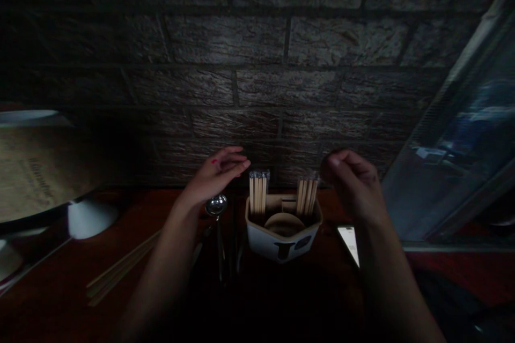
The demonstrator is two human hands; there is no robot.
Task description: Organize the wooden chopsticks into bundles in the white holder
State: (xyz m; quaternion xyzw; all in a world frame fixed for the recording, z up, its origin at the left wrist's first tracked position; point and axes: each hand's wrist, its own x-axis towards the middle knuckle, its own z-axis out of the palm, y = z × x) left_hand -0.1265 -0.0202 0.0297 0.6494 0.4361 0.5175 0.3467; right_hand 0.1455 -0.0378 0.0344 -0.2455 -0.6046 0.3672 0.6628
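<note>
A white holder (281, 236) stands on the dark red table (60, 289), close to a brick wall. Two bundles of wrapped wooden chopsticks stick up from it, a left bundle (258, 193) and a right bundle (307, 193). My left hand (215, 174) hovers just left of the left bundle, fingers stretched out and close together, holding nothing. My right hand (354, 185) is just right of the right bundle, fingers curled in with thumb and forefinger pinched near the chopstick tops. What they pinch, if anything, is too dark to see.
A metal spoon (216, 206) stands beside the holder. Loose chopsticks (120, 270) lie on the table at left, near a white bowl (90, 218) and a lampshade (36, 171). A glass pane (454, 171) leans at right. A lit phone (349, 241) lies below my right wrist.
</note>
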